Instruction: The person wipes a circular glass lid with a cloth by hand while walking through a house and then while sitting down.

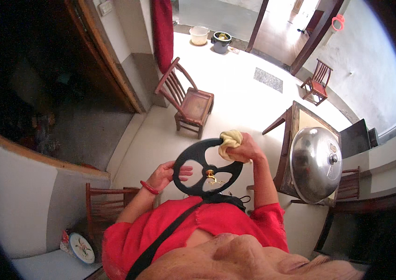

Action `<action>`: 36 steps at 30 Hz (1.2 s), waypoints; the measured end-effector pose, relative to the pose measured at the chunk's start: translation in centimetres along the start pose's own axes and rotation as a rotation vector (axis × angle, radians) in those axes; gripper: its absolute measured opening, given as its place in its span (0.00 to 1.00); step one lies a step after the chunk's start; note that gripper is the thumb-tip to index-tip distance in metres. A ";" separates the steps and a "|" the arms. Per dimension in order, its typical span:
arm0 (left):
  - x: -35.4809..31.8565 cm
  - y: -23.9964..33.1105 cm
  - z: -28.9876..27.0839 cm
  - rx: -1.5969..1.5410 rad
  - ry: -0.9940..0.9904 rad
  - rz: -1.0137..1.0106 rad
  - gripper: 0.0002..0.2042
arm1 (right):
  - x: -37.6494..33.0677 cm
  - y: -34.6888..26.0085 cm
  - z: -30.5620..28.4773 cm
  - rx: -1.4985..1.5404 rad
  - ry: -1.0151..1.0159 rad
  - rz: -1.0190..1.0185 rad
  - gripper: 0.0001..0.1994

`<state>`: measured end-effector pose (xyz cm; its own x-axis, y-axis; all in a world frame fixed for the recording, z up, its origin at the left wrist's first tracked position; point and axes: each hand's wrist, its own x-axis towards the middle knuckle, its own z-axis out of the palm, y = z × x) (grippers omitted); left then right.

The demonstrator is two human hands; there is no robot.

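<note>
Black spoked wheel (206,166) stood at chest height between our hands; our left hand (165,175) gripped its left rim, our right hand (242,150) pressed a clenched yellow cloth (229,139) against the top-right rim.

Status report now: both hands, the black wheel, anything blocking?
Left hand grips black wheel at its rim. Right hand presses yellow cloth on wheel's top edge. Nothing between hands and wheel.
</note>
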<state>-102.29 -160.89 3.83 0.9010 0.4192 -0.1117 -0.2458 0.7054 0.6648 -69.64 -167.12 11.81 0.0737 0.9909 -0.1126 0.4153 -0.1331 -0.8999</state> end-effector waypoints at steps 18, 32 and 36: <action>36.9 5.5 1.5 0.241 0.250 -0.060 0.21 | 17.5 21.5 -21.6 0.569 0.065 0.205 0.17; 72.3 9.3 -6.4 0.755 -0.103 -0.048 0.21 | 41.5 16.8 -39.7 -0.528 -0.215 -0.314 0.17; 80.8 13.4 -4.9 0.549 -0.164 -0.243 0.21 | 44.2 18.6 -49.5 -0.188 -0.092 0.009 0.18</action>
<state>-34.52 -114.78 0.10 0.9620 0.1595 -0.2215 0.1537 0.3541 0.9225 -13.75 -126.80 10.95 -0.0018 0.9862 -0.1658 0.5778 -0.1343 -0.8050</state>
